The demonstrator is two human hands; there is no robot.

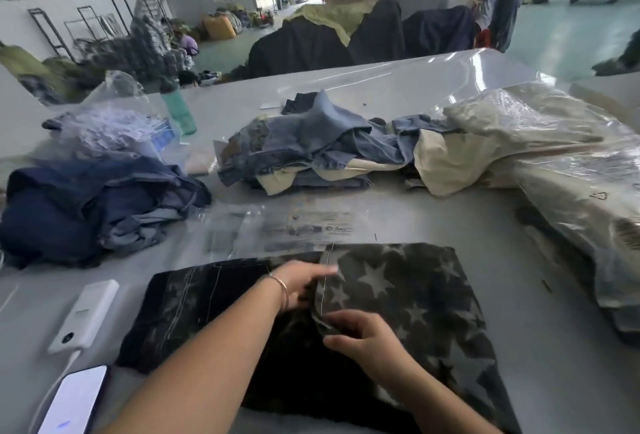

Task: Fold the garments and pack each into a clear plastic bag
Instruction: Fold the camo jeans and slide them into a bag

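Note:
A dark garment with pale star print (415, 295) lies flat on the table in front of me, its left part plain black. My left hand (301, 283) holds the stitched edge of the star-printed layer near the garment's middle. My right hand (363, 336) pinches the same edge a little lower. An empty clear plastic bag with printed text (287, 229) lies flat just behind the garment. Packed beige garments in clear bags (561, 156) are heaped at the right.
A heap of blue denim and beige clothes (311, 149) sits mid-table, and a dark navy pile (86, 208) lies at the left. A white power bank (85, 315) and a phone (74, 399) lie near the left front edge. A green bottle (178, 111) stands behind.

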